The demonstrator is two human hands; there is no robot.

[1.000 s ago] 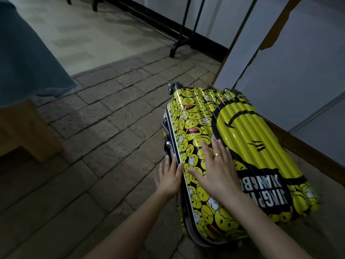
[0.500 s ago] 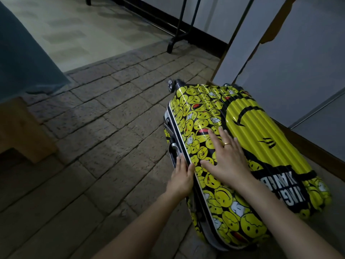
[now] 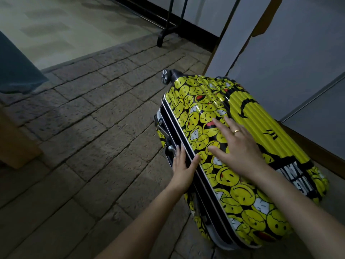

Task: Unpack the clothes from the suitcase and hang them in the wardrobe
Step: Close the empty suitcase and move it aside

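Head view: suitcase (image 3: 248, 116) under right hand (image 3: 240, 148), left hand (image 3: 182, 169) alongside.

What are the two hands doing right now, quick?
Left hand: open, fingers straight against the side edge of the suitcase, by its latch.
Right hand: open, spread flat on top of the suitcase, holding nothing.

The single head-worn view looks steeply down, close over the suitcase (image 3: 233, 146) lying on the floor (image 3: 84, 137).
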